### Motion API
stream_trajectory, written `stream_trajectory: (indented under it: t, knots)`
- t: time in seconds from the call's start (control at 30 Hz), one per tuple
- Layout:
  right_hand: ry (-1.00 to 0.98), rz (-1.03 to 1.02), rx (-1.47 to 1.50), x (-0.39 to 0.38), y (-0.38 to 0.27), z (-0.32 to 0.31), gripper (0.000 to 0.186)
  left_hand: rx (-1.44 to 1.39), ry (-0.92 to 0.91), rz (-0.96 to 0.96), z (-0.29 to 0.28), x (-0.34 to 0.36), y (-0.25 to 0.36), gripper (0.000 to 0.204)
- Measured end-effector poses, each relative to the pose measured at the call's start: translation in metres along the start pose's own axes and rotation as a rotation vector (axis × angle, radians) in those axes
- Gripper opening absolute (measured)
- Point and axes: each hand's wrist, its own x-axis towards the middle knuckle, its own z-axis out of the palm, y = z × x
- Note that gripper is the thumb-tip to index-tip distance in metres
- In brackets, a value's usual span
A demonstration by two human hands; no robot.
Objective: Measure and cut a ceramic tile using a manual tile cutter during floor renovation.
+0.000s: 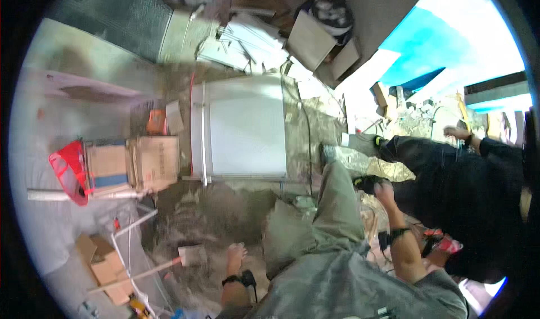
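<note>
My left hand (236,254) hangs over the dusty floor, fingers loosely apart, with nothing visible in it. Beside it to the left lies a long-handled shovel (192,256) with a grey blade and a red collar. My right hand (385,192) is held out over my right side, its fingers loosely bent and apart; no object shows in it. Ahead of me a large pale tile (247,129) lies flat, and a long metal rail (205,133) runs along its left edge. Neither hand touches the tile or the shovel.
Cardboard boxes (154,163) and a red bag (70,170) stand at the left. A dark cable (307,133) trails right of the tile. Cut tile pieces (310,41) lean at the far side. Another person in dark clothes (461,201) is close on my right.
</note>
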Motion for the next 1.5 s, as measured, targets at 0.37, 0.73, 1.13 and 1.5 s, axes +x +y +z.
stream_trajectory:
  t: [0.37,0.73,1.13,1.5]
  knots:
    - [-0.402,-0.253,0.384,0.356,-0.335,-0.080,0.056,-0.388,-0.218,-0.100,0.092,-0.041,0.147,0.026]
    - [-0.035,-0.714,-0.305,0.757,-0.494,0.319,0.047,-0.545,-0.321,0.237,0.371,0.283,0.265,0.027]
    - [0.437,-0.895,-0.520,0.945,-0.552,0.533,0.043,-0.480,0.110,0.424,0.483,0.468,0.299,0.027]
    - [0.046,-1.214,-0.175,0.790,-0.409,0.543,0.040,-0.541,0.149,0.708,0.515,0.464,0.347,0.026]
